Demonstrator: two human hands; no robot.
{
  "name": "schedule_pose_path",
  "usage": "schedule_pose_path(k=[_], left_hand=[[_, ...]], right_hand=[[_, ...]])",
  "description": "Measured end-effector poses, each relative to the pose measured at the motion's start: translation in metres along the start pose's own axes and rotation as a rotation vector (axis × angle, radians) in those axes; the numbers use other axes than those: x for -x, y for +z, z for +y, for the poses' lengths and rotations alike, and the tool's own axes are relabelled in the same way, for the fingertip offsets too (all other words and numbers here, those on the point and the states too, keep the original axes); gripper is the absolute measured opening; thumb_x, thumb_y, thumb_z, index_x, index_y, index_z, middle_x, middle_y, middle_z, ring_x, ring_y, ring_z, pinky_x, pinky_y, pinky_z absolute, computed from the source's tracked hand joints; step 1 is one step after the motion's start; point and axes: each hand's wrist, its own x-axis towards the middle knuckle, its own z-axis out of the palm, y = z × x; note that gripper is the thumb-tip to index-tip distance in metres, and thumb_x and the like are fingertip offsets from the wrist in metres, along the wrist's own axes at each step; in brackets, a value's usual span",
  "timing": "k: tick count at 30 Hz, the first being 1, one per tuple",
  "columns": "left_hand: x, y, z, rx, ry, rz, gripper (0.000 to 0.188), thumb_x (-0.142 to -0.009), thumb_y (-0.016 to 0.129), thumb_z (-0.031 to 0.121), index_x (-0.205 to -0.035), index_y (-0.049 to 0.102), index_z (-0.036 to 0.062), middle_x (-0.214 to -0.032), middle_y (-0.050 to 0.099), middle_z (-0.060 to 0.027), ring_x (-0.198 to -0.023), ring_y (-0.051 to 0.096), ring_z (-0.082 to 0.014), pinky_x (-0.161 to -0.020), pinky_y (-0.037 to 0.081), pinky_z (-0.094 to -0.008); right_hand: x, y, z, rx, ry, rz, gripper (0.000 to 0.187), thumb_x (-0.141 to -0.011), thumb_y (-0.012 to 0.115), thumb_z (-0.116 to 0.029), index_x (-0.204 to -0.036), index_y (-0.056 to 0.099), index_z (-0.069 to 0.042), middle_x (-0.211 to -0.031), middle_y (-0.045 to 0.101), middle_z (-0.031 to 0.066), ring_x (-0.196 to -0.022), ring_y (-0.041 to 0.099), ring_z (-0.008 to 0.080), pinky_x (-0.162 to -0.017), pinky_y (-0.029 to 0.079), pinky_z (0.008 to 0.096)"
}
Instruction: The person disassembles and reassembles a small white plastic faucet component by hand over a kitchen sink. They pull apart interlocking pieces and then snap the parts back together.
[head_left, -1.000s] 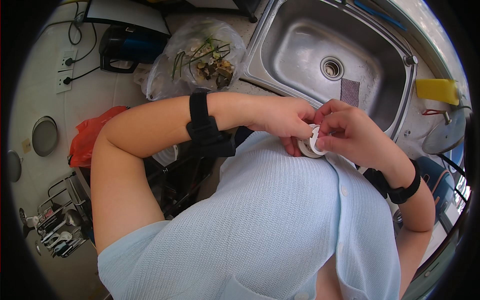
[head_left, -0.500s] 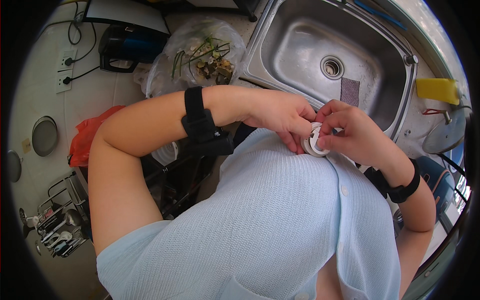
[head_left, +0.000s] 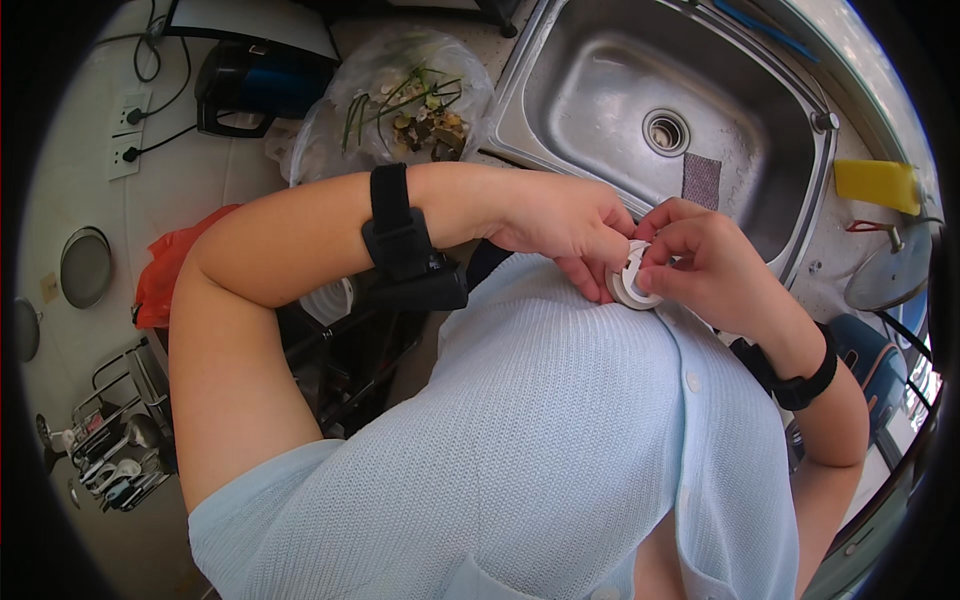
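Both hands meet at a small round white plastic piece (head_left: pixel 634 284), held close against the front of my light blue shirt by the sink's near edge. My left hand (head_left: pixel 572 222) is closed on its left side, with the fingers curled beneath. On the right side, my right hand (head_left: pixel 705 262) pinches it with thumb and bent fingers. A cut-out or raised strip shows on the disc's face. The fingers cover part of the disc, so its exact kind cannot be made out.
Beyond my hands lies a steel sink (head_left: pixel 590 90) with a patterned cloth-like patch (head_left: pixel 701 181) near its drain. Food scraps fill a clear plastic bag (head_left: pixel 410 105) on the left, beside a dark kettle (head_left: pixel 262 88). At right are a yellow sponge (head_left: pixel 876 185) and a glass lid (head_left: pixel 885 280).
The round white piece has turned or tilted slightly between my fingers. Both hands stay in nearly the same place, and the view has shifted a little.
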Motion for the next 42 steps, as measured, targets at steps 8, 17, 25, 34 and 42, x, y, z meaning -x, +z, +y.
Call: schedule_pose_path(k=[8, 17, 25, 34, 42], left_hand=[[-0.003, 0.001, -0.002, -0.031, -0.01, 0.006, 0.036, -0.084, 0.05, 0.007, -0.118, 0.052, -0.0063, -0.108, 0.06, -0.0126, -0.094, 0.063, -0.0167, -0.084, 0.053, -0.0272], [-0.005, 0.001, -0.004, -0.015, -0.029, 0.015, 0.036, -0.083, 0.049, 0.006, -0.117, 0.052, -0.0062, -0.109, 0.06, -0.0127, -0.094, 0.063, -0.0166, -0.084, 0.053, -0.0266], [-0.004, 0.002, -0.003, -0.037, -0.017, 0.003, 0.034, -0.084, 0.05, 0.006, -0.116, 0.053, -0.0054, -0.106, 0.061, -0.0117, -0.093, 0.064, -0.0162, -0.083, 0.053, -0.0261], [-0.005, 0.004, -0.003, -0.005, -0.054, 0.037, 0.032, -0.084, 0.05, 0.007, -0.113, 0.054, -0.006, -0.105, 0.06, -0.0116, -0.09, 0.063, -0.0156, -0.082, 0.054, -0.0269], [-0.003, 0.008, 0.002, -0.091, -0.012, 0.054, 0.037, -0.084, 0.066, 0.018, -0.114, 0.057, -0.0002, -0.103, 0.06, -0.006, -0.088, 0.06, -0.0125, -0.077, 0.052, -0.0257]], right_hand=[[0.001, 0.002, -0.009, 0.039, 0.021, -0.005, 0.011, -0.068, 0.068, -0.006, -0.074, 0.067, 0.004, -0.094, 0.059, 0.0122, -0.076, 0.061, 0.0242, -0.07, 0.048, 0.0306], [0.0, 0.005, -0.006, 0.093, -0.004, 0.014, 0.011, -0.067, 0.067, -0.006, -0.071, 0.066, 0.004, -0.092, 0.06, 0.013, -0.075, 0.061, 0.0266, -0.068, 0.048, 0.0319], [0.001, 0.005, -0.009, 0.136, -0.029, 0.007, 0.01, -0.066, 0.066, -0.006, -0.07, 0.066, 0.004, -0.093, 0.06, 0.0143, -0.075, 0.06, 0.0291, -0.069, 0.049, 0.0343], [0.0, 0.009, -0.001, 0.206, -0.056, 0.025, 0.011, -0.066, 0.064, -0.006, -0.067, 0.064, 0.005, -0.091, 0.059, 0.016, -0.076, 0.06, 0.0318, -0.069, 0.049, 0.0369], [-0.002, 0.006, 0.004, 0.159, -0.054, 0.028, 0.014, -0.066, 0.066, -0.009, -0.067, 0.063, 0.004, -0.085, 0.06, 0.0172, -0.075, 0.06, 0.0313, -0.066, 0.048, 0.0364]])
